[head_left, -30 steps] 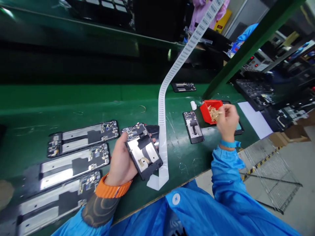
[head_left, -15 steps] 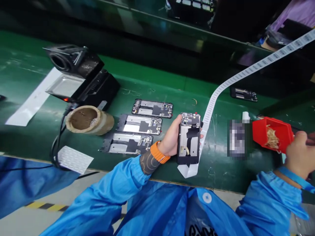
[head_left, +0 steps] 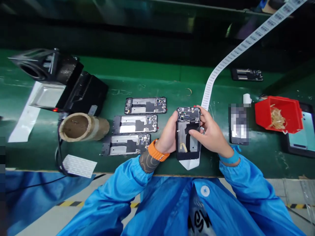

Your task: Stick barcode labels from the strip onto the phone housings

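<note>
Between both hands is an opened phone frame, upright, its circuit board at the far end and a short yellowish strip inside its lower left. My left hand is closed along the left edge of it. On the opposite edge, my right hand grips the frame, with the thumb lying over the black flex in the middle. Whether the right fingers also hold something small cannot be seen. A white strip of barcode labels comes down from the upper right and passes behind the phone frame, its folded end showing below.
Three more phone frames lie in a column at left. Beyond them are a cardboard tube and a black device with a red light. A red bin holding yellowish strips stands right, beside a blurred-out object.
My right hand has come from the red bin over to the phone frame and now grips its right edge. My left hand keeps its hold. The camera view has shifted.
</note>
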